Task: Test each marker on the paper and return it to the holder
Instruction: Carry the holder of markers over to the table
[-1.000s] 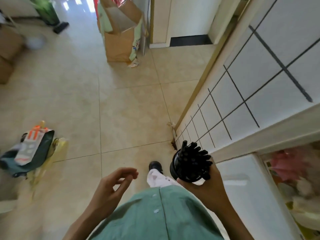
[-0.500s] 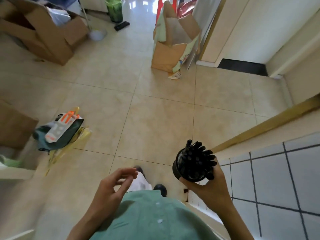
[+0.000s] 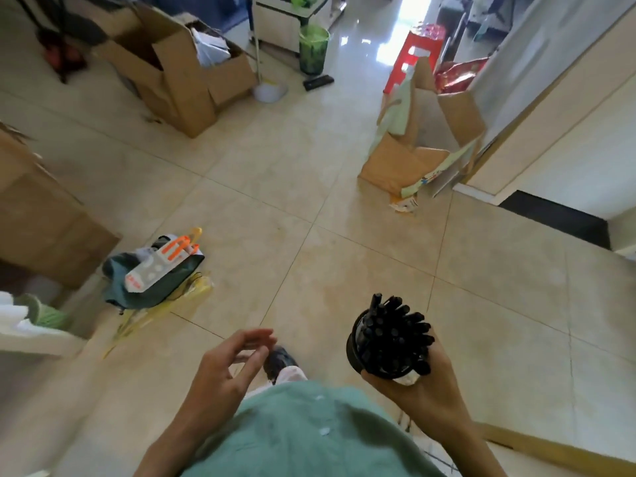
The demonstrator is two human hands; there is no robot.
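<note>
Wall gone from view, right hand [image 3: 418, 390] gripping holder [image 3: 364, 342], seemingly black markers [image 3: 392, 333]

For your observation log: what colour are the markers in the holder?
Black, all of them; the markers fill the holder, clearest in the head view.

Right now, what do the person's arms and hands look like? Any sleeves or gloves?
Both forearms are bare, with no sleeves showing. The left hand and right hand wear no gloves, rings or watch that I can see. A green shirt covers the body.
</note>
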